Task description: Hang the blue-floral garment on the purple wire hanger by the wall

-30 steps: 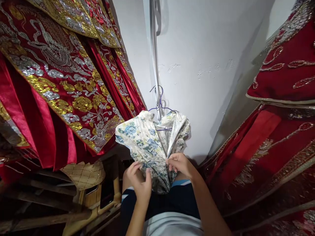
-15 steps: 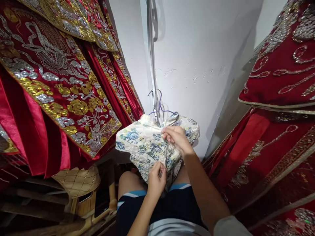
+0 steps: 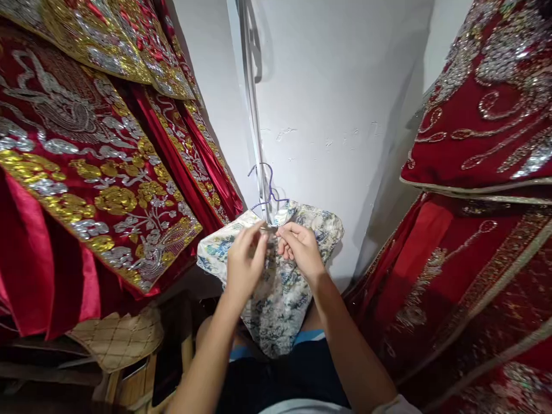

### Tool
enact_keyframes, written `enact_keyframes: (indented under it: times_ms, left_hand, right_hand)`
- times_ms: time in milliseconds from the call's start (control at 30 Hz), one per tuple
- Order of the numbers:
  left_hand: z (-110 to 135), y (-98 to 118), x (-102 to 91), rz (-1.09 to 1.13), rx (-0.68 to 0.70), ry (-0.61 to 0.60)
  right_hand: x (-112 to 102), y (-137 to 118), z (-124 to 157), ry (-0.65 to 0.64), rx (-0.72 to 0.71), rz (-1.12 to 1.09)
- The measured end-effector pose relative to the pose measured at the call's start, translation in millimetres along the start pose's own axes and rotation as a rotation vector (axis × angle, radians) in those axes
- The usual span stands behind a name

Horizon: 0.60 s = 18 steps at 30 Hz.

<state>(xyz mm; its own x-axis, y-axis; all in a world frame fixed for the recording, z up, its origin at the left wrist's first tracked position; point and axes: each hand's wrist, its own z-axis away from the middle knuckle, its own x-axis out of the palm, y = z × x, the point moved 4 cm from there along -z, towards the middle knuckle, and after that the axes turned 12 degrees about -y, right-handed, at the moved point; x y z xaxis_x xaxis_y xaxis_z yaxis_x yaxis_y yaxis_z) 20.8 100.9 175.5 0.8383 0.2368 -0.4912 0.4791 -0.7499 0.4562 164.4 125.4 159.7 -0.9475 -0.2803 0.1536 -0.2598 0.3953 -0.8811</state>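
A short-sleeved floral shirt, white with blue and yellow-green flowers, hangs from a purple wire hanger in front of me. My right hand pinches the edge of the shirt's front, just below the collar. Opposite it, my left hand is at the other side of the neck opening, its thumb and forefinger apart and its other fingers partly hidden. Both hands cover part of the collar and the upper front.
A metal pole runs down the white wall behind the hanger. Red garments with gold and silver sequins hang at left, and another red beaded garment hangs close on the right. A wooden chair with a quilted cushion stands lower left.
My left hand has let go of the lower front edge and moved up to the neck opening. My right hand stays near the collar. The view has shifted slightly.
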Motion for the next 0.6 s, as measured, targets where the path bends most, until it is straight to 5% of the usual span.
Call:
enact_keyframes:
  times_ms: [67,167,400,600]
  left_hand:
    - [-29,5,-2.6,-0.056,0.063,-0.116]
    - [-42,8,-3.0,-0.158,0.104,-0.117]
    - [-29,-8,-32.2,-0.164,-0.034,0.292]
    - [-13,-82,-93.5,0.340,-0.214,0.652]
  right_hand:
    - [-2,-7,-4,0.015,-0.040,0.031]
    - [-3,-12,-7,0.073,-0.105,0.089]
    - [4,43,7,0.133,0.025,0.180]
    - [-6,76,46,0.114,0.178,0.070]
